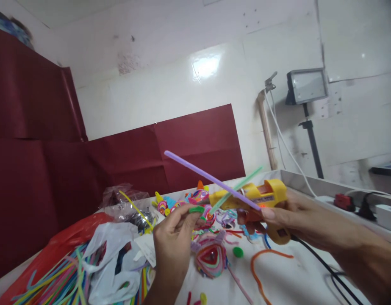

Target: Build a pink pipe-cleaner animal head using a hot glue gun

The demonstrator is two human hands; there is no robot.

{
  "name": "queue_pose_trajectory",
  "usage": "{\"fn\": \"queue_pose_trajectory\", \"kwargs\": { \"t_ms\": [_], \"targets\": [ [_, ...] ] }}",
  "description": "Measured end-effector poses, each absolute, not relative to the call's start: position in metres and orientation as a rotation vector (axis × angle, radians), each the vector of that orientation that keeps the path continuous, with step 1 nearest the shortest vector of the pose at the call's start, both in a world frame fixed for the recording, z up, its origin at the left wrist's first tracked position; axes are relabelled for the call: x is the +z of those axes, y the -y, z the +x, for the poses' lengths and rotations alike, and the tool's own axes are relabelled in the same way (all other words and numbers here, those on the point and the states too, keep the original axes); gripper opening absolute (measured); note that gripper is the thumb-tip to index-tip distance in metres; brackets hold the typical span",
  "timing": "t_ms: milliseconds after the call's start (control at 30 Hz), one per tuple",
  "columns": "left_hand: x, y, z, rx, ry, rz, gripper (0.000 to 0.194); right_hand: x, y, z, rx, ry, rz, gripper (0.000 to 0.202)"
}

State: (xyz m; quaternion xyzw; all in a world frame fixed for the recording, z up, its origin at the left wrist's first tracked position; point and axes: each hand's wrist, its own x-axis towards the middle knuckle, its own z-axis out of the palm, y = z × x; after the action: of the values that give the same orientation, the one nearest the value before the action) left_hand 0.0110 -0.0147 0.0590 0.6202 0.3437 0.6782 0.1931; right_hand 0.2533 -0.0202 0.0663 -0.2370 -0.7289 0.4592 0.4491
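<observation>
My left hand pinches a small green pipe-cleaner piece, from which a pale green stem seems to run up to the right. A yellow glue gun is gripped in my right hand, its nozzle pointing left towards the green piece. Between thumb and glue gun, the same hand also holds a long purple pipe cleaner, slanting up to the left. Below the hands lies a round pink and red coiled craft piece. Next to it is a green disc.
Bundles of coloured pipe cleaners and a white plastic bag lie at the left on red plastic. More colourful pieces sit behind my hands. An orange pipe cleaner curves at the right, near the black cord.
</observation>
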Motion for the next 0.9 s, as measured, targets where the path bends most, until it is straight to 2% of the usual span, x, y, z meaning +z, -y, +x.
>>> {"fn": "queue_pose_trajectory", "kwargs": {
  "t_ms": [200,400,900],
  "targets": [
    [0.0586,0.0163,0.0085,1.965,-0.997,1.824,0.008,0.0699,0.0254,0.2523,1.212,1.796,-0.599,0.037],
    [0.0586,0.018,0.0069,2.029,-1.049,1.918,0.01,0.0649,0.0204,0.2563,1.191,1.819,-0.589,0.027],
    [0.0549,0.0151,0.0042,2.21,-0.959,2.147,0.015,0.0674,0.0216,0.2551,1.145,1.898,-0.609,0.028]
  ]
}}
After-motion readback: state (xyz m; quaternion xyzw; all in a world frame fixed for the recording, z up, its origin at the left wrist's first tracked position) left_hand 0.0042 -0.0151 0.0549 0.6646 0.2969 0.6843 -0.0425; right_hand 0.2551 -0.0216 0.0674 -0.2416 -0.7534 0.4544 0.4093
